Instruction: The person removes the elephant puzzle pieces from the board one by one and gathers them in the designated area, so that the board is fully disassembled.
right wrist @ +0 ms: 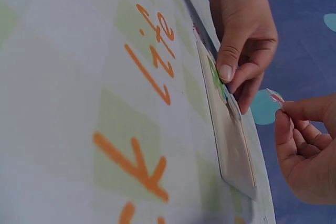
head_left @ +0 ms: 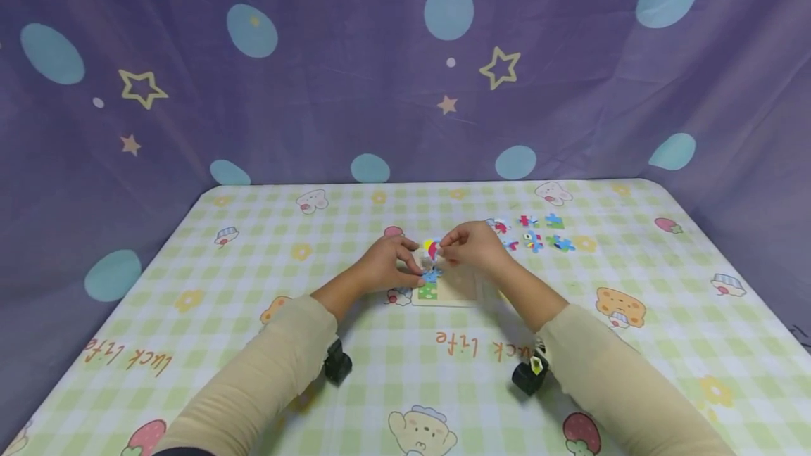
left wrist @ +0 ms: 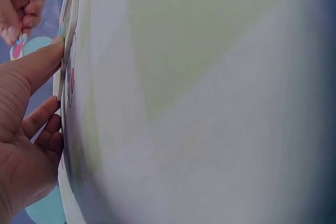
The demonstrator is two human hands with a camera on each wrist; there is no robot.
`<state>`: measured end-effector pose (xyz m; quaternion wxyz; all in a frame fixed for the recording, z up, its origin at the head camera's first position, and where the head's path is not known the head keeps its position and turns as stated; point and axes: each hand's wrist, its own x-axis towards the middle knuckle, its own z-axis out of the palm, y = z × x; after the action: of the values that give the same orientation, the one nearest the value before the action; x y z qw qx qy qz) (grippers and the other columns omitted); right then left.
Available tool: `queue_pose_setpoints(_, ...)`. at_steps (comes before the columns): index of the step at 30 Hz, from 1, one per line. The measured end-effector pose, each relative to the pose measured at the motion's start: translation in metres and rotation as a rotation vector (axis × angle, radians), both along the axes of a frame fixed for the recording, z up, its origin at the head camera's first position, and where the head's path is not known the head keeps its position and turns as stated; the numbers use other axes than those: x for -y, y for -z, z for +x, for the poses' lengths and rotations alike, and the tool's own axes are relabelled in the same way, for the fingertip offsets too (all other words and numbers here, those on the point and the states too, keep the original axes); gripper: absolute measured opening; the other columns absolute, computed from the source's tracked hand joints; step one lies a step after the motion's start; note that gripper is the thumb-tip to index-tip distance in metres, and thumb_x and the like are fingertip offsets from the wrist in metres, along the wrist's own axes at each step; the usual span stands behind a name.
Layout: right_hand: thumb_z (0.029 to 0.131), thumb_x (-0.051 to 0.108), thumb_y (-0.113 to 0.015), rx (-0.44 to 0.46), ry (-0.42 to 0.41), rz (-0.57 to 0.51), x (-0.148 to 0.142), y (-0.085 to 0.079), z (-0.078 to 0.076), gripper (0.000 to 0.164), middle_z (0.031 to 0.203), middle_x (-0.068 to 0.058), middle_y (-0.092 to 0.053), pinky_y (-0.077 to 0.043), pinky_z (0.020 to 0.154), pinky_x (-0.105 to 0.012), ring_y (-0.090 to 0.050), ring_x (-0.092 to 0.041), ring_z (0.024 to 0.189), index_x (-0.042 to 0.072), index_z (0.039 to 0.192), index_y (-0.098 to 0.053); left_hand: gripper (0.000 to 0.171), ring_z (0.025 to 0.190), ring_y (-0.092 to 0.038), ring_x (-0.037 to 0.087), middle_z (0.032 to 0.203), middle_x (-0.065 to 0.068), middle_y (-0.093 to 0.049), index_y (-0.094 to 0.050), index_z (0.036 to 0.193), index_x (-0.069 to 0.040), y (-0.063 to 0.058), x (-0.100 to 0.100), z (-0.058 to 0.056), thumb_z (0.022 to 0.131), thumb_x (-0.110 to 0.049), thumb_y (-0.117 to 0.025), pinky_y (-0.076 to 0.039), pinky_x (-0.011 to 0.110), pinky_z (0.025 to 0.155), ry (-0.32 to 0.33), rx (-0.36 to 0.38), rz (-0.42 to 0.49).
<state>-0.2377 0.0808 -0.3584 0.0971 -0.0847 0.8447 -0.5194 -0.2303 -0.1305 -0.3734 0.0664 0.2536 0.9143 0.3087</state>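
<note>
A shallow, light-coloured puzzle board (head_left: 457, 290) lies on the table in front of me. A green piece with pale dots (head_left: 427, 291) sits in its near left corner, with a blue piece (head_left: 432, 276) just beyond. My left hand (head_left: 382, 264) rests at the board's left side, its thumb touching the pieces there. Between thumb and index finger, my right hand (head_left: 474, 245) pinches a colourful puzzle piece (right wrist: 275, 97), raised above the board. The left wrist view shows this held piece (left wrist: 18, 50) beyond my left thumb.
Several loose puzzle pieces (head_left: 554, 221) lie beyond and to the right of the board, some partly hidden by my right hand. A checked, printed cloth (head_left: 241, 245) covers the table. A purple curtain (head_left: 329, 104) hangs behind its far edge.
</note>
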Motion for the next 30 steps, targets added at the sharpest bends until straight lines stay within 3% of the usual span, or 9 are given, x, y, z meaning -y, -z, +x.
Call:
queue_pose_setpoints(6,0.086,0.003,-0.072,0.038,0.029,-0.091,-0.014,-0.002,0.007,0.011,0.078,-0.008,-0.070,-0.057,0.071,-0.035,-0.065,-0.017,0.065,-0.005,0.092,-0.069,0.008,0.125,-0.050,0.026,0.130,0.012,-0.059,-0.079,0.077,-0.015,0.001,0.000,-0.001,0.077,-0.019,-0.085,-0.032,0.044,0.110,-0.013,0.019,0.003)
queue_pose_setpoints(14,0.086,0.001,-0.072,0.049,0.035,-0.156,-0.031,-0.003,0.011,0.014,0.079,-0.008,-0.069,-0.058,0.074,-0.036,-0.067,-0.026,0.074,-0.009,0.095,-0.068,0.008,0.128,-0.048,0.027,0.132,0.011,-0.058,-0.079,0.077,-0.016,0.002,0.000,-0.001,0.077,-0.021,-0.085,-0.030,0.044,0.112,-0.019,0.020,-0.015)
queue_pose_setpoints(18,0.086,0.001,-0.071,0.054,0.030,-0.188,-0.039,-0.002,0.012,0.015,0.079,-0.007,-0.069,-0.058,0.074,-0.036,-0.066,-0.024,0.073,-0.010,0.095,-0.067,0.008,0.127,-0.049,0.027,0.132,0.011,-0.058,-0.079,0.077,-0.017,0.001,0.000,-0.001,0.077,-0.021,-0.085,-0.031,0.044,0.111,-0.017,0.016,-0.020)
queue_pose_setpoints(30,0.088,0.003,-0.070,0.064,0.028,-0.147,-0.064,-0.001,0.022,0.014,0.078,-0.007,-0.068,-0.056,0.073,-0.032,-0.062,-0.016,0.069,-0.009,0.095,-0.066,0.008,0.126,-0.050,0.027,0.132,0.011,-0.058,-0.079,0.078,-0.016,0.002,0.000,-0.001,0.077,-0.020,-0.085,-0.033,0.044,0.110,-0.007,0.012,-0.004)
